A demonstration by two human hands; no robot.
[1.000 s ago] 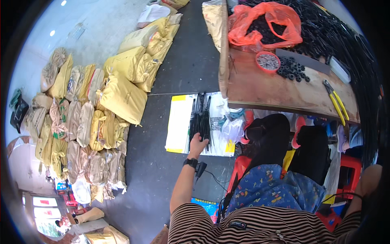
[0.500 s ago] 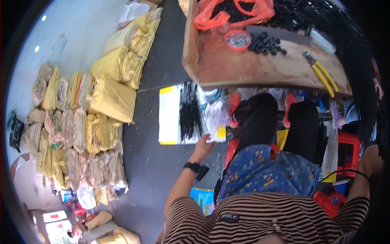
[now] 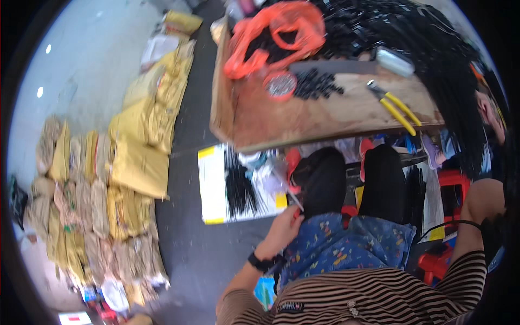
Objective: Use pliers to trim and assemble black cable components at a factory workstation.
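My left hand (image 3: 284, 230), fingers nearly closed, seemed to pinch a thin pale strip (image 3: 296, 201) beside my left leg (image 3: 323, 184), right of the black strips (image 3: 238, 187). My right hand was out of view; its state I could not tell. Holding the strip was, I judged, the present step; next needed steady fingers.

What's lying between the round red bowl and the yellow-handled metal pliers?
In the head view: small black pieces beside the bowl, then brown wooden tabletop before the pliers.
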